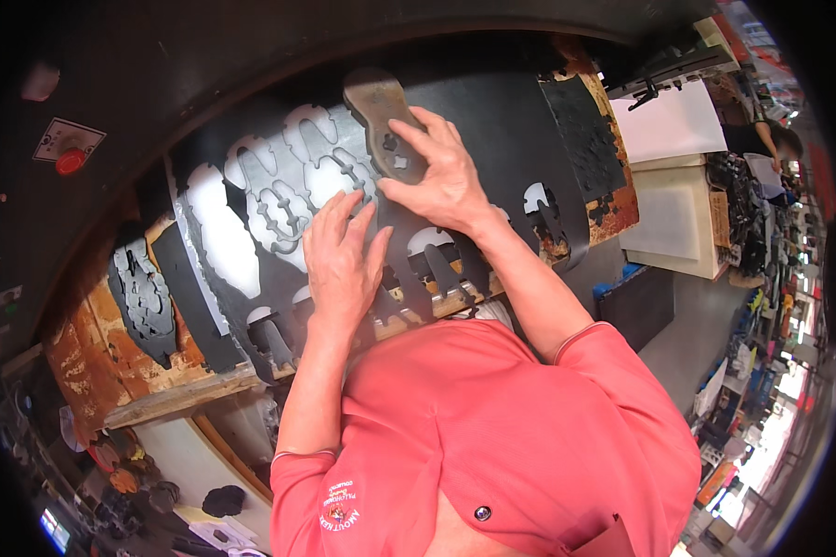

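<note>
A sole-shaped cutting die (375, 104), worn grey-brown with small openings in its body, lies on a large black sheet (502, 121). My right hand (444, 178) grips the die's near right side, its thumb on the near end and its fingers farther up the edge. Left of the die, my left hand (341, 265) rests with fingers stretched out over the sheet, beside cut-out gaps, and holds nothing. Several sole-shaped holes, such as one white gap (223, 232), show a pale surface underneath. Narrow strips of sheet hang between the holes along the near edge.
The dark body of a machine (251, 51) arches over the far side, with a red button (70, 161) at left. Cut dark pieces (145, 302) lie on the worn board (79, 362). To the right are a pale cabinet (669, 218) and another person (762, 139).
</note>
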`<action>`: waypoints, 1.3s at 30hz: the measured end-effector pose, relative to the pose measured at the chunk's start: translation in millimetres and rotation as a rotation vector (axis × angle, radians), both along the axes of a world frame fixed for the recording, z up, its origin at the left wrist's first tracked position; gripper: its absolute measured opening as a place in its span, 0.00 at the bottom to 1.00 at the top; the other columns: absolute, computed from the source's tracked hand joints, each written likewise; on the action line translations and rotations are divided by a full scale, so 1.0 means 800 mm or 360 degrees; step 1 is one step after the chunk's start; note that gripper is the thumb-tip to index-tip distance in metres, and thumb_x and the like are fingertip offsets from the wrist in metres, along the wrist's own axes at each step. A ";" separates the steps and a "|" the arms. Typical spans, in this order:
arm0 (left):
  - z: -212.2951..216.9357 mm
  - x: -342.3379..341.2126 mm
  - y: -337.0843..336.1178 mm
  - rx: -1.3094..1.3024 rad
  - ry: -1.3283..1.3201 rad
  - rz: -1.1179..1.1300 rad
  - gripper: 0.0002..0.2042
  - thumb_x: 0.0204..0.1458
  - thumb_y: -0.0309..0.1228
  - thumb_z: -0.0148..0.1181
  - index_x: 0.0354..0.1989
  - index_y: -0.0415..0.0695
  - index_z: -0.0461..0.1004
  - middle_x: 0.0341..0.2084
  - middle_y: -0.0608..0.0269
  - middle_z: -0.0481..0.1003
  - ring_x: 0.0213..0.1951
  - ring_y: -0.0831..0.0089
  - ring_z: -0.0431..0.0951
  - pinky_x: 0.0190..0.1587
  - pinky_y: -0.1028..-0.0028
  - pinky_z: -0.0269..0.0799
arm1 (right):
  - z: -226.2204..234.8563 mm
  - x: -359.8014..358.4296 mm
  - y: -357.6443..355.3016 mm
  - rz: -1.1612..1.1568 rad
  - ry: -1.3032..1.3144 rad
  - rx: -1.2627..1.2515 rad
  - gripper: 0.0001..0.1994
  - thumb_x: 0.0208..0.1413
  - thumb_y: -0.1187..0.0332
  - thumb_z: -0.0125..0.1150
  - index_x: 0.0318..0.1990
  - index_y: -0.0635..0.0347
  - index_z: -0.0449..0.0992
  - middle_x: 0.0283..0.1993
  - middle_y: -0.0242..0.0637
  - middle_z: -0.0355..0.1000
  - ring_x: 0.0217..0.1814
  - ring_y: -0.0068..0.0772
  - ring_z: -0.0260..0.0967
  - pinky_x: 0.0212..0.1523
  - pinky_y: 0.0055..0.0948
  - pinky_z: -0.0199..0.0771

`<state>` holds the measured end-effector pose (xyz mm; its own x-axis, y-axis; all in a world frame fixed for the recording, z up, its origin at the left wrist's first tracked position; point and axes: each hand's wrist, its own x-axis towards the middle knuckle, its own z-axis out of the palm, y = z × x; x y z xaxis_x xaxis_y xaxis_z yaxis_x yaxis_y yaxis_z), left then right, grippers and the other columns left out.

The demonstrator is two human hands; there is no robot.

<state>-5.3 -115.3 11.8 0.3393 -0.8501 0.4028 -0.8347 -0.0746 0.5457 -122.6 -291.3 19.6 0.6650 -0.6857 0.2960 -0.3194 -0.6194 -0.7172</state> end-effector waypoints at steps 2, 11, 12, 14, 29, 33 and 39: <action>0.002 0.001 -0.001 0.0018 0.0033 0.0005 0.20 0.52 0.28 0.73 0.55 0.42 0.79 0.59 0.54 0.77 0.63 0.50 0.74 0.62 0.53 0.67 | 0.003 -0.011 -0.012 0.0024 -0.0151 0.0296 0.36 0.46 0.59 0.79 0.64 0.61 0.79 0.73 0.60 0.64 0.75 0.58 0.64 0.74 0.44 0.66; 0.043 -0.021 -0.064 0.0078 0.0962 -0.0003 0.24 0.56 0.33 0.75 0.59 0.36 0.78 0.39 0.56 0.82 0.31 0.77 0.76 0.35 0.76 0.73 | 0.005 -0.030 -0.039 0.0042 -0.0628 0.1205 0.37 0.50 0.62 0.80 0.66 0.71 0.75 0.64 0.44 0.75 0.65 0.33 0.72 0.68 0.32 0.70; 0.042 -0.023 -0.079 0.0131 0.1111 -0.0059 0.24 0.56 0.34 0.75 0.58 0.36 0.79 0.37 0.57 0.82 0.31 0.78 0.76 0.35 0.76 0.73 | 0.007 -0.030 -0.037 0.0031 -0.0641 0.1251 0.37 0.51 0.62 0.80 0.67 0.73 0.73 0.63 0.43 0.75 0.63 0.31 0.72 0.66 0.30 0.71; 0.037 -0.026 -0.102 0.0150 0.1398 -0.0187 0.23 0.57 0.35 0.74 0.57 0.36 0.80 0.33 0.61 0.83 0.31 0.81 0.75 0.35 0.76 0.73 | 0.010 -0.030 -0.037 0.0067 -0.0759 0.1446 0.34 0.56 0.71 0.75 0.69 0.71 0.71 0.63 0.42 0.76 0.59 0.26 0.74 0.60 0.26 0.74; 0.043 0.043 -0.026 0.0051 0.1398 0.0522 0.09 0.67 0.27 0.63 0.47 0.32 0.83 0.28 0.65 0.82 0.27 0.81 0.81 0.31 0.77 0.80 | 0.008 -0.032 -0.042 0.0019 -0.0938 0.1648 0.34 0.55 0.72 0.75 0.70 0.71 0.71 0.58 0.39 0.78 0.47 0.19 0.72 0.49 0.19 0.72; 0.042 0.081 0.023 -0.0120 0.1332 0.0712 0.08 0.68 0.28 0.62 0.45 0.34 0.83 0.29 0.66 0.81 0.27 0.83 0.80 0.28 0.80 0.74 | 0.005 -0.035 -0.044 0.0009 -0.0937 0.1538 0.33 0.58 0.71 0.71 0.71 0.71 0.69 0.56 0.36 0.78 0.49 0.19 0.73 0.53 0.20 0.73; 0.035 0.196 0.154 -0.0249 0.1081 0.1344 0.12 0.68 0.31 0.64 0.47 0.32 0.81 0.26 0.64 0.81 0.24 0.80 0.81 0.24 0.80 0.71 | 0.001 -0.038 -0.048 0.0052 -0.0962 0.1543 0.32 0.61 0.69 0.68 0.71 0.72 0.68 0.58 0.39 0.79 0.55 0.23 0.78 0.60 0.23 0.76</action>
